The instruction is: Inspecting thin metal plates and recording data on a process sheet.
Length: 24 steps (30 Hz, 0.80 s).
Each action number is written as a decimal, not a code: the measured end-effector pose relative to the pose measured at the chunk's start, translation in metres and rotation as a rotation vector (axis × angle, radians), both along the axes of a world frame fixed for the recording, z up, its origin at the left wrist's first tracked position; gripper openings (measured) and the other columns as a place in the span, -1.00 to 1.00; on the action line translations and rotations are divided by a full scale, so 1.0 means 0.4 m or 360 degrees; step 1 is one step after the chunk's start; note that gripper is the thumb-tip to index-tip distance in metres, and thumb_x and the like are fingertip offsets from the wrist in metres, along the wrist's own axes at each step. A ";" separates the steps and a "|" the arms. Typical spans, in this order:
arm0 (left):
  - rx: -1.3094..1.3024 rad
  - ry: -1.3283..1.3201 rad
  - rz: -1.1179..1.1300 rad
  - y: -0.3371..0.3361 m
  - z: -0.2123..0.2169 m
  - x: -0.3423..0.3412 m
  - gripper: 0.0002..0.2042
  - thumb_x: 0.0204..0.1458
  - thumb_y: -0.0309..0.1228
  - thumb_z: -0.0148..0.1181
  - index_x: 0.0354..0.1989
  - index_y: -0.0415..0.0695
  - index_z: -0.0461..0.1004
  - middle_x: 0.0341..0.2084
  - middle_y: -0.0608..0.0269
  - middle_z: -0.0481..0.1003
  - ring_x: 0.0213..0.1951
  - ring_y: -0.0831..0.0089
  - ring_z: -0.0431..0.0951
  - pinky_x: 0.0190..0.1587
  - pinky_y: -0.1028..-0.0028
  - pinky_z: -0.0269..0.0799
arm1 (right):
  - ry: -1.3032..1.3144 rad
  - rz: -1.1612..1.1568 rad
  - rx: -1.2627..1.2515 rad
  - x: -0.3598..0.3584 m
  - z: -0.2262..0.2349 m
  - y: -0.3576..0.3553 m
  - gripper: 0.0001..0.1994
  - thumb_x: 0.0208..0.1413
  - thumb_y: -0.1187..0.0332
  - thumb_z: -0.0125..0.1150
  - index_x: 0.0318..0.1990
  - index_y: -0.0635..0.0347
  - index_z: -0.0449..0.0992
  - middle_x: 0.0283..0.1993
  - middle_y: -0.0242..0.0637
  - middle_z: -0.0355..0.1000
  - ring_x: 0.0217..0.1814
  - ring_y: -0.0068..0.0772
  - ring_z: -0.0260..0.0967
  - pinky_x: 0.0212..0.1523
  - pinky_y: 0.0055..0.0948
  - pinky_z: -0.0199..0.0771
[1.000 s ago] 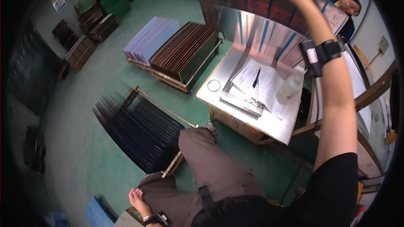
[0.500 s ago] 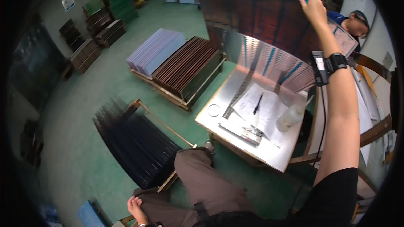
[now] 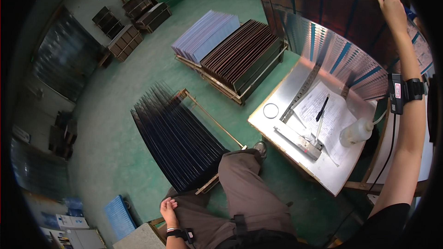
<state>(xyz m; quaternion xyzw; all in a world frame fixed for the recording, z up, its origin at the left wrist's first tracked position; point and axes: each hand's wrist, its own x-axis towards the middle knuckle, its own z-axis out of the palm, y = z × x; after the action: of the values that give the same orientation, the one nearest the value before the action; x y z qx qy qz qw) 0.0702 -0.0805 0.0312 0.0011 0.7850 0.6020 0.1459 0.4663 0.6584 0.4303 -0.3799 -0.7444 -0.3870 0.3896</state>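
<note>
My right hand [image 3: 391, 7] is raised at the far right, its fingers closed on the upper edge of a large thin dark panel [image 3: 323, 0]. The panel stands upright at the back of the small work table [image 3: 272, 127]; its shiny lower part shows copper-coloured rows and blue stripes. My left hand [image 3: 169, 212] rests on my thigh, fingers curled together, with nothing visible in it. On the table lie printed papers [image 3: 311, 108], a black pen [image 3: 323, 108], a clear ring [image 3: 271, 110], a metal bar-shaped tool [image 3: 297, 143] and a squeeze bottle [image 3: 355, 133].
Left of my knees a rack [image 3: 217, 127] holds several dark thin panels [image 3: 177, 143]. Beyond it, another rack holds pale lilac boards [image 3: 207, 34] and brown-edged boards [image 3: 242, 55]. A blue crate [image 3: 120, 216] lies lower left. Another person is partly visible behind the panel.
My view has turned left, so everything sits further right and the left-hand floor shows more. My right hand stays at the panel's upper edge; my left hand stays on my thigh.
</note>
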 end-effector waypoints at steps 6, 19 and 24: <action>-0.0055 0.0058 -0.0133 0.022 -0.012 -0.008 -0.81 0.16 -0.48 -0.11 -0.17 -0.32 0.37 -0.43 0.17 0.49 -0.47 0.53 0.47 -0.36 0.59 0.47 | -0.0032 0.0127 -0.0015 0.030 0.034 0.023 -0.80 0.10 0.22 0.05 -0.17 0.04 0.38 -0.22 -0.22 0.38 -0.16 -0.09 0.37 -0.23 -0.24 0.37; -0.0011 -0.0103 -0.0196 0.117 0.028 -0.015 -0.79 0.14 -0.45 -0.08 -0.13 -0.30 0.38 -0.34 0.14 0.47 -0.31 0.44 0.48 -0.20 0.53 0.43 | -0.0360 0.0048 -0.1167 -0.062 0.158 0.034 -0.62 -0.10 0.18 0.29 -0.54 0.41 0.38 -0.70 -0.14 0.23 -0.63 -0.41 0.20 -0.54 -0.33 0.24; 0.0040 -0.0145 -0.0157 0.131 0.008 -0.032 -0.80 0.14 -0.45 -0.06 -0.15 -0.28 0.40 -0.36 0.18 0.47 -0.35 0.47 0.47 -0.23 0.54 0.42 | -0.0260 0.0143 -0.1383 -0.045 0.155 0.050 -0.64 -0.06 0.12 0.23 -0.37 0.33 0.49 -0.49 -0.02 0.43 -0.41 -0.10 0.42 -0.38 -0.27 0.35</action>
<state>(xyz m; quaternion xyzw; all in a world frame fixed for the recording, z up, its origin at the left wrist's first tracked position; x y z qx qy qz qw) 0.0573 -0.0281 0.0345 0.0141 0.7690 0.6033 0.2109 0.4481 0.6785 0.4925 -0.4437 -0.8821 -0.0496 0.1500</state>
